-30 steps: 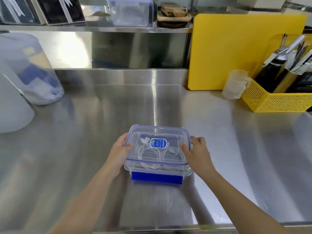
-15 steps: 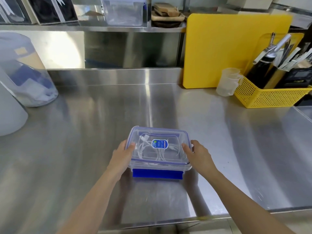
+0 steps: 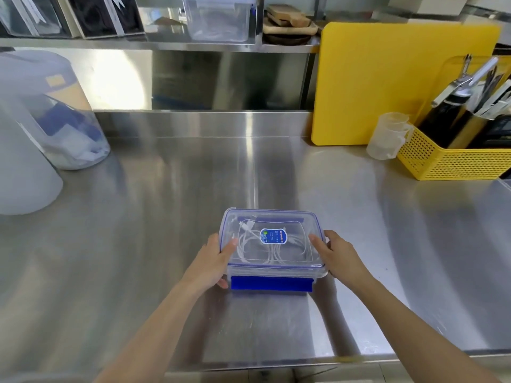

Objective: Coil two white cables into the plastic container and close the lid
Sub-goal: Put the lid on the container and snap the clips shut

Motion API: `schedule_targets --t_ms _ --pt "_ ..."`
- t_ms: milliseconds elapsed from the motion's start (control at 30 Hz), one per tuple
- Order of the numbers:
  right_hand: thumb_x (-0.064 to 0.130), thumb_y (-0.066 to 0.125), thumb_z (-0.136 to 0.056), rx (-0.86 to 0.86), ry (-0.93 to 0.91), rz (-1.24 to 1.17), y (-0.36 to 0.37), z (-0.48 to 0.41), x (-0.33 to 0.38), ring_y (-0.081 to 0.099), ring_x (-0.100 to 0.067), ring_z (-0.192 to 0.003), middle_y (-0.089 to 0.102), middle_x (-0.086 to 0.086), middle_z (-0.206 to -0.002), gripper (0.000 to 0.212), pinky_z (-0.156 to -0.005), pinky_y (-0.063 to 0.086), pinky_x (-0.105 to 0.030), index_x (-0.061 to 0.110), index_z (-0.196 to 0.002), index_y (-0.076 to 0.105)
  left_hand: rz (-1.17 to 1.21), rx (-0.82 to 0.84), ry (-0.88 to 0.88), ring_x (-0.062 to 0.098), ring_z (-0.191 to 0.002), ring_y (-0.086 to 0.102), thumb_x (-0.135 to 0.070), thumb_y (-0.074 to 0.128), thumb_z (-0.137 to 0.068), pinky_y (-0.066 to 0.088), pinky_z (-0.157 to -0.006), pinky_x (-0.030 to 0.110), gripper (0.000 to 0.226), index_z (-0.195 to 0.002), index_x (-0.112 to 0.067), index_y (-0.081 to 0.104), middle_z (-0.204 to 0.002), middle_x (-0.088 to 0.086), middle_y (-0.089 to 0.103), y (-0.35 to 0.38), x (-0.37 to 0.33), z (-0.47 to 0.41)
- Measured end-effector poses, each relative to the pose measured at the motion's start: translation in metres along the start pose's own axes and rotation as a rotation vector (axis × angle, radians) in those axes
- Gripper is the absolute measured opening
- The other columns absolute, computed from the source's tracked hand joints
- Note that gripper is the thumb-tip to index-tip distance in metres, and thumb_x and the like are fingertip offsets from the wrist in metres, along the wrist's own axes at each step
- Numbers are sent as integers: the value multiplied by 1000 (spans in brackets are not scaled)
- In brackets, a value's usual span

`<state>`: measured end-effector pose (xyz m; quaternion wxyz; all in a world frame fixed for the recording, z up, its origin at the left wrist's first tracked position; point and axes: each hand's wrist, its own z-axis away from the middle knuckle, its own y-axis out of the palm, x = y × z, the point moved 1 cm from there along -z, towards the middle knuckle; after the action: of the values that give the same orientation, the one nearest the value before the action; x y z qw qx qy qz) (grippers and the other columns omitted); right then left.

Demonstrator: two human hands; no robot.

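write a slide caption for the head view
Both hands hold a lidded container of white cables.

Both hands grip lidded container (image 3: 276,272) (white cables (image 3: 257,244) inside).

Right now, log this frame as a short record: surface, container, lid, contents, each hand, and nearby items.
surface: steel counter
container: clear plastic container, near the front edge
lid: clear lid with blue trim lying on top; front blue latch folded down
contents: white cables coiled inside, seen through the lid
left hand: gripping the container's left side, thumb on the lid
right hand: on the right side, thumb on the lid
nearby: yellow cutting board, yellow basket, measuring cup at back right
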<state>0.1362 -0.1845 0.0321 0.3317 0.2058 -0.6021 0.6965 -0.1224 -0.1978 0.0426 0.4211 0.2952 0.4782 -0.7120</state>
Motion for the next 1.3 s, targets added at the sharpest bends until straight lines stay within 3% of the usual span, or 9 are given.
schedule_targets --t_ms 267,467,533,667,800,900,1067,1167,1300 --pt "43 43 -92 21 -7 -29 1 -10 -1 52 -4 -65 56 2 -96 42 -48 38 -6 16 -124 44 70 -20 -35 13 -74 61 -44 46 -91 49 -48 22 29 -113 -26 42 -101 -1 61 5 3 -5" --pt "52 49 -86 73 148 -346 -12 -27 6 59 -15 -85 60 0 -104 40 -71 47 -29 19 -110 54 23 -115 -103 27 -113 54 -50 55 -80 44 -98 47 58 -126 -16 43 -123 4 55 -7 -7 -26" --pt "57 46 -85 125 239 -479 -18 -34 14 61 -14 -81 65 -1 -96 43 -66 47 -27 19 -94 61 87 -157 -160 28 -108 57 -59 54 -77 46 -96 47 61 -114 -11 55 -118 8 59 -11 -16 -35" --pt "61 46 -83 251 302 -484 -20 -48 25 63 -20 -80 69 -4 -90 52 -56 45 -25 16 -94 67 263 -57 -241 20 -97 59 -57 60 -77 45 -82 34 51 -105 -16 65 -111 1 62 -13 -31 -53" --pt "56 51 -83 342 317 -455 -16 -63 27 65 -31 -93 68 -13 -103 50 -75 55 -38 13 -104 65 489 120 -312 30 -95 67 -40 68 -77 52 -90 44 39 -103 -11 70 -105 13 72 -13 -30 -62" --pt "42 57 -86 397 281 -562 -16 -70 26 62 -35 -103 66 -17 -112 38 -92 50 -49 11 -109 63 639 200 -335 29 -82 69 -25 67 -80 56 -73 40 34 -107 -7 66 -95 13 72 -14 -24 -69" --pt "21 58 -87 444 225 -646 -17 -79 25 62 -34 -100 62 -21 -113 32 -87 51 -47 4 -115 57 701 170 -229 23 -68 71 -10 66 -80 56 -60 35 29 -107 -18 59 -91 10 71 -15 -19 -78" --pt "18 58 -88 427 81 -495 -16 -84 37 64 -25 -92 64 -13 -108 23 -81 53 -38 12 -110 59 657 164 -178 21 -66 71 -9 65 -81 55 -58 34 26 -103 -22 59 -91 10 69 -16 -21 -79" --pt "48 58 -83 374 -248 197 -7 -96 49 53 -16 -98 61 7 -106 33 -92 32 -35 29 -109 55 536 131 -122 23 -74 69 -11 63 -83 54 -64 35 22 -102 -22 59 -98 10 69 -18 -26 -76"
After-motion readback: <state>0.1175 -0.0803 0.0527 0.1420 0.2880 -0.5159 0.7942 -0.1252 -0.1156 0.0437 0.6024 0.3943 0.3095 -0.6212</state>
